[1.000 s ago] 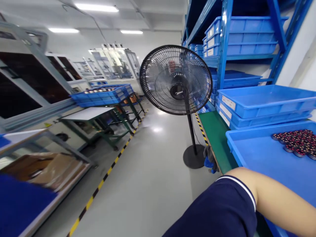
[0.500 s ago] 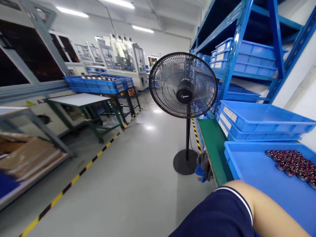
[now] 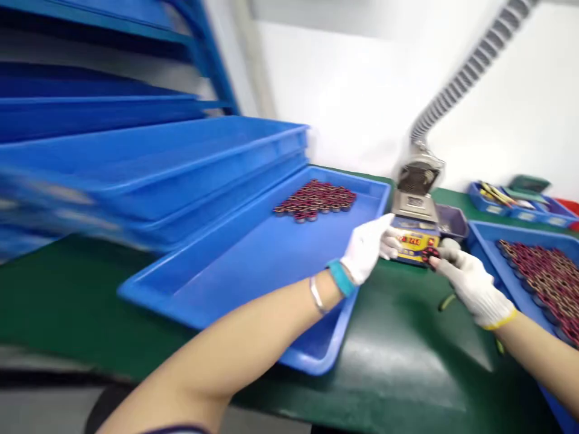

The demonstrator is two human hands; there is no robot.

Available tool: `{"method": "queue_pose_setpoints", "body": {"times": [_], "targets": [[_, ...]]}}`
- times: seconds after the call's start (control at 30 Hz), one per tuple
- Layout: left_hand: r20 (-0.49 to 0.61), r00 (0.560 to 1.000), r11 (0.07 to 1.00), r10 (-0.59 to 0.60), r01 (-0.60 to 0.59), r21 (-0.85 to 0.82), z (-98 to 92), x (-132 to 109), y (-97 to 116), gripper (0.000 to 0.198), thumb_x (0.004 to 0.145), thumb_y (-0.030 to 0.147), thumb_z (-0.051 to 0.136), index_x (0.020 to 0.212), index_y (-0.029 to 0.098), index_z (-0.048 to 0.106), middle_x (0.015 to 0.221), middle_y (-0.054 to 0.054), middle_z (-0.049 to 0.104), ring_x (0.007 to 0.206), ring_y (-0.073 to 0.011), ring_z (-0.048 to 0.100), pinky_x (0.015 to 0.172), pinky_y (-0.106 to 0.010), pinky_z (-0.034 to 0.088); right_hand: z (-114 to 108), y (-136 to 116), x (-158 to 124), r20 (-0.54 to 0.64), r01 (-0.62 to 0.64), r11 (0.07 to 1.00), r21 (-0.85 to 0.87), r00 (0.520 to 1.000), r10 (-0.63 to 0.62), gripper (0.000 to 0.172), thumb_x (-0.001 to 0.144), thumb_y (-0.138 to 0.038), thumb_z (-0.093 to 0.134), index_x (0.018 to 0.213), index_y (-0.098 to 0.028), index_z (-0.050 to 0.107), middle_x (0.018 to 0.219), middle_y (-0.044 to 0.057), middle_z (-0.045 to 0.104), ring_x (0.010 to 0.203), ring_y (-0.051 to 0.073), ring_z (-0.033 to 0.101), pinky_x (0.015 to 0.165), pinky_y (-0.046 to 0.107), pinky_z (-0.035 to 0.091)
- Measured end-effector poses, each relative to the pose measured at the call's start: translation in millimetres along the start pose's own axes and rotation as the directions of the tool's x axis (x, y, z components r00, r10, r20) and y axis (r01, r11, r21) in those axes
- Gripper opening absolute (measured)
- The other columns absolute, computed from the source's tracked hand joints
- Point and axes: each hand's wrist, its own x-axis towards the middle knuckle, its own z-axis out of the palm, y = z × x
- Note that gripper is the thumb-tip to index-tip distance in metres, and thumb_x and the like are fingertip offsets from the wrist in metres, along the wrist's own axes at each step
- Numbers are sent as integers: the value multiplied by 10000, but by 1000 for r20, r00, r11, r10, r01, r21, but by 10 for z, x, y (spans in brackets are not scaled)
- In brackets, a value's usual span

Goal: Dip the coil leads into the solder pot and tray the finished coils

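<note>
My right hand (image 3: 470,280), in a white knitted glove with a yellow cuff edge, pinches a small round black-and-red part (image 3: 429,257) between thumb and fingers. The part is just in front of a blue-and-yellow heating unit (image 3: 414,241) with a glowing red digital display. My left hand (image 3: 368,247), also in a white glove, reaches over the right rim of a blue tray (image 3: 253,253). Its fingers stretch toward the unit, with nothing visible in them. Several similar round parts (image 3: 316,199) stand grouped at the tray's far end.
Another blue tray (image 3: 479,232) with many round parts is on the right. Stacked blue trays (image 3: 203,175) stand on the left. A ribbed hose (image 3: 470,72) with a metal hood (image 3: 418,172) hangs over the unit. Small bins (image 3: 520,205) holding tools sit along the wall.
The view has swung right from the aisle and standing fan to the green bench. Both gloved hands have come into view, the right one with a round part.
</note>
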Motion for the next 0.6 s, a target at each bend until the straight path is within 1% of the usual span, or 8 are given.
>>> {"method": "queue_pose_setpoints", "body": {"times": [0.03,0.07,0.17,0.3,0.43,0.53,0.6], "targets": [[-7,1000,1000,11,-11,-7,-10,58,-51,373,845,450,508,832,94,619,627,-52,634,517,-121,593,480,-211,432,-1,39,37,-8,-35,999,7,999,35,352,696,-440,701,869,-137,661,726,42,650,678,169,578,617,290,451],[9,1000,1000,4,-4,-7,-37,93,-89,357,822,441,522,840,98,617,642,-58,649,528,-130,608,485,-215,440,16,56,82,-12,-60,998,29,998,60,349,679,-437,702,855,-140,658,730,46,655,672,169,580,614,292,450],[100,995,1000,-11,9,21,-116,85,-149,303,752,341,570,938,105,604,780,-84,690,630,-162,652,557,-252,491,76,28,174,-1,-96,993,70,995,96,305,667,-395,687,841,-148,647,752,44,667,671,163,593,634,291,460],[190,981,987,-40,9,161,-87,0,-170,396,662,175,601,1052,117,565,944,-94,675,820,-195,661,683,-299,517,70,25,181,38,-84,996,29,996,83,287,680,-382,680,856,-159,644,812,44,682,739,174,619,677,290,471],[241,970,958,-30,-41,282,-28,-4,-195,483,625,149,670,1090,136,541,997,-79,630,825,-171,632,768,-333,513,59,120,206,119,-100,995,-6,988,100,319,708,-429,679,902,-177,662,848,36,690,759,172,624,670,279,465],[258,965,918,-45,-61,391,-22,8,-242,598,625,118,656,1200,157,498,1053,-84,598,849,-168,613,772,-348,519,82,184,240,201,-118,988,96,975,97,282,747,-405,650,916,-180,662,832,21,685,747,153,617,662,259,467],[280,957,880,-79,-65,470,-20,5,-273,603,651,112,626,1234,163,484,1083,-91,601,861,-170,610,776,-359,521,100,218,259,245,-143,975,170,965,99,255,772,-384,624,922,-180,658,819,15,678,745,143,613,673,251,478]]}}
